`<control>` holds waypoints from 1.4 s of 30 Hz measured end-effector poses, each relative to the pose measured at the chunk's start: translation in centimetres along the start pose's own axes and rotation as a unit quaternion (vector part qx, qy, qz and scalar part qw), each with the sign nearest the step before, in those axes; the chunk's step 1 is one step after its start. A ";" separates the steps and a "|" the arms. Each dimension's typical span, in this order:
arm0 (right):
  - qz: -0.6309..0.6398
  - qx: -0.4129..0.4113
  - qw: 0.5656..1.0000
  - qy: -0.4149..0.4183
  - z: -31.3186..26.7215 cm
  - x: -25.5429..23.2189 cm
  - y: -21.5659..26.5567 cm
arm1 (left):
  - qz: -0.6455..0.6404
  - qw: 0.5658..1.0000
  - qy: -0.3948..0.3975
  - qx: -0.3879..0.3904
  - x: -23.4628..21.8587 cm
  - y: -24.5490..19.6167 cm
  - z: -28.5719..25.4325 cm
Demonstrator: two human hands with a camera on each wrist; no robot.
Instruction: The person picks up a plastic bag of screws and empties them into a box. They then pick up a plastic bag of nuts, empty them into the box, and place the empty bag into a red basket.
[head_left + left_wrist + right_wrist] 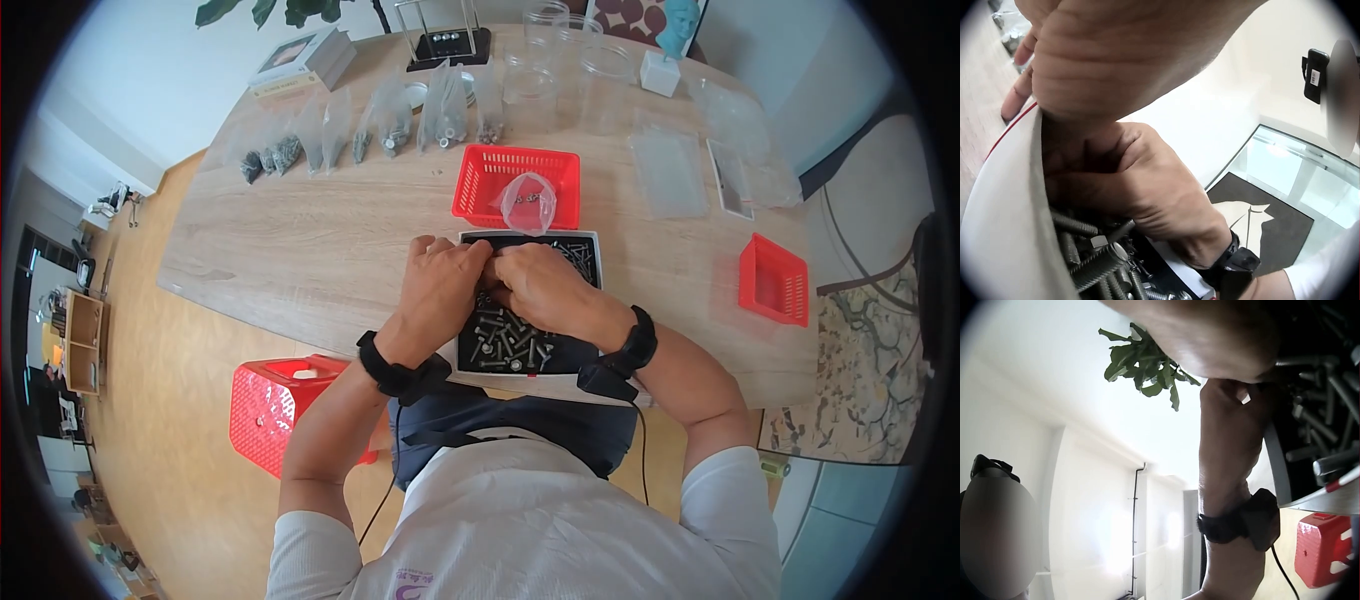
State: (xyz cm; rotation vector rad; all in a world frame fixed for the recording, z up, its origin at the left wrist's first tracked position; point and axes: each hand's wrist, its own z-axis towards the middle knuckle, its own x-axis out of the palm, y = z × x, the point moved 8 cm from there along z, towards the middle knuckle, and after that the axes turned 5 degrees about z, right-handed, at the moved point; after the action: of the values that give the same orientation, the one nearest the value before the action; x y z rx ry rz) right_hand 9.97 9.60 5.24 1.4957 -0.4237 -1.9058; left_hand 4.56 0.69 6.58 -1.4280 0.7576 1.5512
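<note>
A shallow white box (597,262) with a dark inside holds many loose metal bolts (508,340). The left hand (437,282) lies over its left rim, some fingers outside the wall in the left wrist view. From the right, the right hand (548,287) reaches into the box with bent fingers. Both hands' fingertips meet near the upper left corner, low among the bolts. They are hidden there, and I cannot tell what they hold. Large threaded bolts (1100,265) show close beneath the right hand in the left wrist view.
Behind the box stands a red basket (468,185) with a clear bag (528,205) holding a few metal pieces. Several filled plastic bags (395,125) line the back, beside clear jars (530,85). Another red basket (773,280) sits right; a red stool (265,410) stands left below.
</note>
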 end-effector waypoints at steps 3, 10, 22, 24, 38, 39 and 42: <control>-0.012 -0.002 1.000 0.002 -0.1 0.3 -0.2 | -0.015 1.000 -0.011 -0.006 0.0 0.1 0.1; -0.046 0.016 0.999 0.007 -0.2 -1.1 1.2 | 0.007 0.999 -0.049 0.002 -0.3 -0.3 0.1; -0.022 0.010 0.973 -0.231 0.2 -11.5 2.1 | 0.021 0.999 -0.003 -0.027 0.5 0.1 0.1; -0.023 0.025 0.969 -0.244 0.2 -11.5 1.2 | 0.002 0.999 -0.013 -0.030 0.5 0.3 0.0; -0.029 0.047 0.959 -0.279 -0.4 -12.9 1.8 | -0.316 0.938 -0.111 -0.089 -1.5 3.5 -0.3; -0.030 0.049 0.960 -0.275 -0.4 -12.8 1.8 | -0.313 0.940 -0.108 -0.084 -1.9 3.4 0.0; -0.035 0.049 0.960 -0.274 -0.4 -12.8 1.9 | -0.416 0.900 -0.113 -0.065 -3.1 3.0 0.9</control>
State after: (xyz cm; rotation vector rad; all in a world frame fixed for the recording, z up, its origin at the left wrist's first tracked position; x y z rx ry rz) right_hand 12.40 16.92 15.61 1.0271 -0.7278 -2.3797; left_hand 1.38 -0.37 9.45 -1.3658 -0.1240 1.0554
